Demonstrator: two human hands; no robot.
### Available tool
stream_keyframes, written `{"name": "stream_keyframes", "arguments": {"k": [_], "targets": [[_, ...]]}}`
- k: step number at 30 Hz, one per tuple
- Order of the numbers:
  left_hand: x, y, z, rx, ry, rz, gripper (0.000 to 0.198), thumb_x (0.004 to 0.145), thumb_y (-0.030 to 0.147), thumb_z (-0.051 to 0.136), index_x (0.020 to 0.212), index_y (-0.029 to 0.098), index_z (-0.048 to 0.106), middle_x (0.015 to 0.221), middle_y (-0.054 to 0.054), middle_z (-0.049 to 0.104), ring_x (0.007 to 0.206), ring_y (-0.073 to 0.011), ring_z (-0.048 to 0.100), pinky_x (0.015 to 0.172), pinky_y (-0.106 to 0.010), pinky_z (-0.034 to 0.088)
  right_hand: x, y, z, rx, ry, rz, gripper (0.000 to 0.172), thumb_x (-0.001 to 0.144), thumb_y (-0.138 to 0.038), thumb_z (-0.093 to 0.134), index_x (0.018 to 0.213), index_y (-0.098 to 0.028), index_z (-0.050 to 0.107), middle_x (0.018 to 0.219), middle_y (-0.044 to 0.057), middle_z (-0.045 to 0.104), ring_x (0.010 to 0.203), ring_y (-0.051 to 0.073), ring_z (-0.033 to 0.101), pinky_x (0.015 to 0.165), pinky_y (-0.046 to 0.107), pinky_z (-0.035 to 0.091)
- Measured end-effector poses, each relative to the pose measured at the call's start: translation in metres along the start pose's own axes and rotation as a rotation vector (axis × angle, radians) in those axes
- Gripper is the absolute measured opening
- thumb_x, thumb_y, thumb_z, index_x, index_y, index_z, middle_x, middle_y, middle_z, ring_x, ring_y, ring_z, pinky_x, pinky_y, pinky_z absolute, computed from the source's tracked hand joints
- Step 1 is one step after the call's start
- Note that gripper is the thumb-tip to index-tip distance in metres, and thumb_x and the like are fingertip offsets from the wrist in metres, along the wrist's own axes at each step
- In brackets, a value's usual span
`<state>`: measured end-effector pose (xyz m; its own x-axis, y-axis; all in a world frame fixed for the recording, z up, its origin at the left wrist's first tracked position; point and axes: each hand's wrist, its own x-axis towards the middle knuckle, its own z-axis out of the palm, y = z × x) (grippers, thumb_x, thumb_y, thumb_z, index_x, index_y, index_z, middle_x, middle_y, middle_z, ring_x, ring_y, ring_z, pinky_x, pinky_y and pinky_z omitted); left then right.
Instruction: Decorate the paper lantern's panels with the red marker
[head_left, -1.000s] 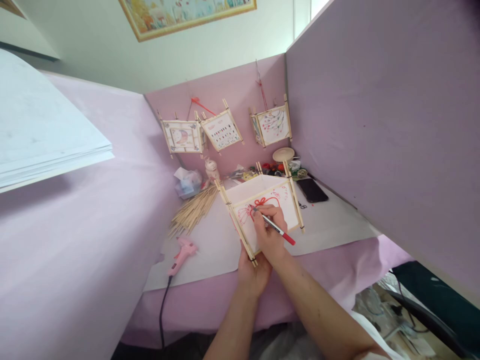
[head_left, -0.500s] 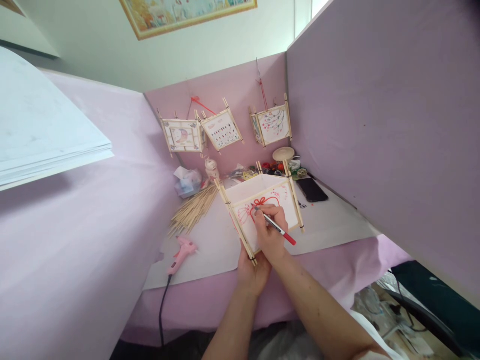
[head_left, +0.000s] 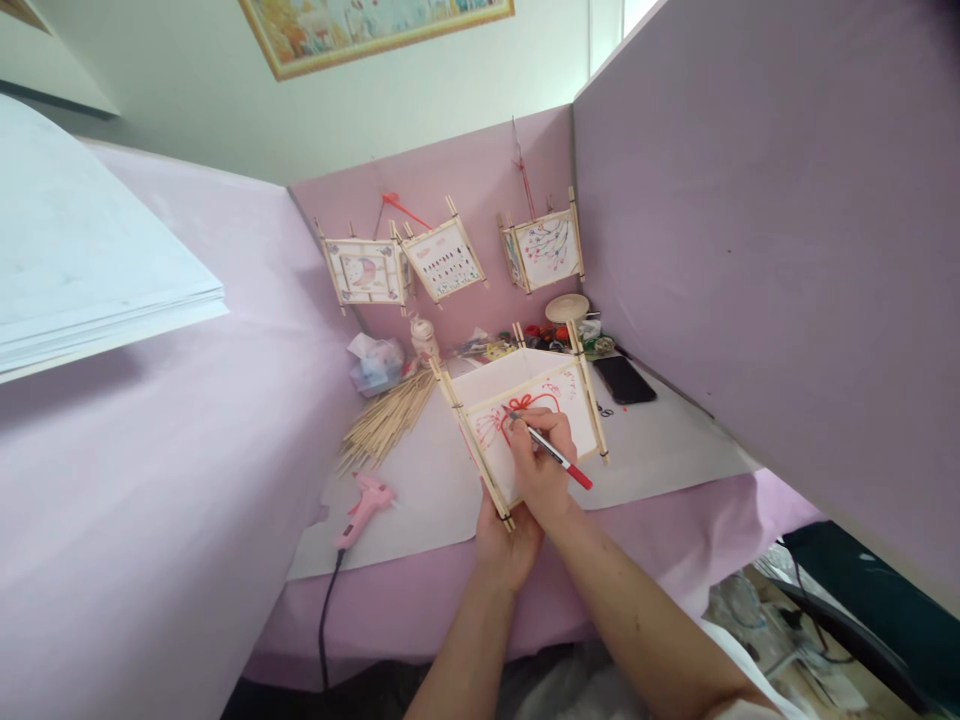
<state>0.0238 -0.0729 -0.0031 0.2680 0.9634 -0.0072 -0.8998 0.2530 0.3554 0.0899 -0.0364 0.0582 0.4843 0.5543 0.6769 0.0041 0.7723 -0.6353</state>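
Observation:
A square paper lantern (head_left: 577,405) framed in bamboo sticks is tilted toward me on the white sheet (head_left: 435,490). Its near face carries red drawings. My right hand (head_left: 541,462) is closed on a red pen (head_left: 559,459), with the tip touching that face near a red bow shape. My left hand (head_left: 504,545) grips the lantern's lower near corner from below; most of its fingers are hidden behind the frame and my right hand.
A pink glue gun (head_left: 364,506) with a black cord lies at the left. A heap of bamboo sticks (head_left: 386,420) lies behind it. A black phone (head_left: 625,380) rests at the right. Finished lanterns (head_left: 442,262) hang on the pink back partition. Pink partitions close both sides.
Almost nothing differs: the pen tip has shifted very slightly on the lantern's face. My left hand keeps its hold.

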Motion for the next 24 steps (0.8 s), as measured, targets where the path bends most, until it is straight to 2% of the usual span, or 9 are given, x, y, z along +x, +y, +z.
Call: {"name": "stream_keyframes", "arguments": {"k": [7,11,16,20,22,24], "targets": [[0.000,0.000,0.002,-0.025,0.029,-0.004,0.045,0.097,0.037,0.029,0.119,0.017,0.063,0.110,-0.007,0.070,0.106,-0.0157,0.063,0.103,-0.029,0.040,0.000,-0.001,-0.001,0.042,-0.003,-0.001,0.007,0.083,-0.018,0.055,0.087,-0.021,0.050,0.086,0.003,0.060,0.086,0.016,0.062,0.080,0.038,0.053],[0.000,0.001,0.002,-0.028,0.010,0.003,0.046,0.097,0.036,0.027,0.124,0.018,0.059,0.114,-0.007,0.068,0.108,-0.0150,0.062,0.105,-0.029,0.038,-0.002,0.000,0.000,0.058,0.025,-0.034,0.006,0.083,-0.017,0.054,0.085,-0.021,0.050,0.086,0.002,0.058,0.086,0.016,0.062,0.079,0.037,0.053],[-0.001,0.002,0.002,0.000,0.013,0.009,0.046,0.097,0.038,0.027,0.129,0.019,0.054,0.117,-0.008,0.067,0.111,-0.0157,0.060,0.105,-0.030,0.037,-0.003,-0.004,-0.003,0.050,-0.002,-0.063,0.004,0.085,-0.019,0.052,0.086,-0.021,0.049,0.083,0.002,0.058,0.082,0.015,0.061,0.075,0.036,0.054],[-0.003,0.007,0.002,0.059,-0.034,-0.028,0.049,0.094,0.047,0.030,0.127,0.021,0.056,0.125,-0.009,0.062,0.119,-0.0218,0.054,0.106,-0.039,0.036,0.008,-0.005,-0.022,-0.107,0.033,-0.213,0.010,0.085,-0.020,0.052,0.094,-0.022,0.055,0.086,0.003,0.061,0.082,0.015,0.061,0.075,0.034,0.052],[-0.004,0.010,0.002,0.056,-0.056,-0.036,0.049,0.093,0.050,0.030,0.124,0.025,0.059,0.126,-0.007,0.061,0.123,-0.0249,0.051,0.108,-0.045,0.033,0.020,0.000,-0.038,-0.220,0.100,-0.212,0.013,0.088,-0.023,0.049,0.097,-0.021,0.059,0.088,0.003,0.063,0.081,0.015,0.061,0.077,0.033,0.050],[-0.005,0.012,0.003,0.027,-0.046,-0.038,0.046,0.093,0.050,0.031,0.119,0.029,0.062,0.122,-0.005,0.065,0.121,-0.0244,0.053,0.109,-0.049,0.031,0.031,0.008,-0.055,-0.213,0.187,-0.150,0.019,0.092,-0.028,0.043,0.102,-0.020,0.057,0.081,0.001,0.063,0.069,0.012,0.059,0.069,0.031,0.050]]}}
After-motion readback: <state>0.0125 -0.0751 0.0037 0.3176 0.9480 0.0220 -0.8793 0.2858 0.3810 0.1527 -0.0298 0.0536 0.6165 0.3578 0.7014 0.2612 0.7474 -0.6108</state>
